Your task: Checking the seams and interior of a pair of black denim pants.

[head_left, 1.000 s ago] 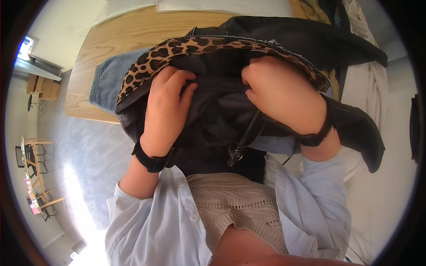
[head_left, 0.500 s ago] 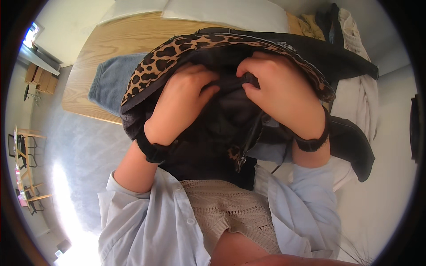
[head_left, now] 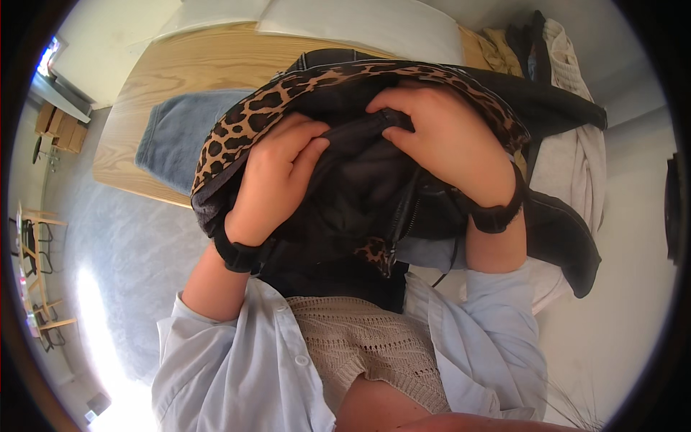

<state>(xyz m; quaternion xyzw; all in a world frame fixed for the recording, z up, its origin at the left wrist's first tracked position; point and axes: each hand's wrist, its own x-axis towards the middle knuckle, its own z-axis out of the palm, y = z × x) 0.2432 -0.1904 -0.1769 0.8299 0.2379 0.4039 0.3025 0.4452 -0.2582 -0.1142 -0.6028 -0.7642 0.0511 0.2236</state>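
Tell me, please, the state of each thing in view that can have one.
Left hand: pinching the black garment
Right hand: pinching it too
Black garment: bunched, inside showing
Leopard-print band: curved in an arch
Zip: teeth exposed; how far undone, unclear
Grey-blue cloth: lying on the table, partly covered
Light blue shirt: worn open
Black wristbands: wrapped around both wrists

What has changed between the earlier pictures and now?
The bare left hand has moved right, closer to the bare right hand. The right hand, curled a second ago, now visibly pinches the black fabric garment between thumb and forefinger. More of a leopard-print cloth patch shows beside the long zip. The grey-blue cloth lies unchanged on the pale wooden table.
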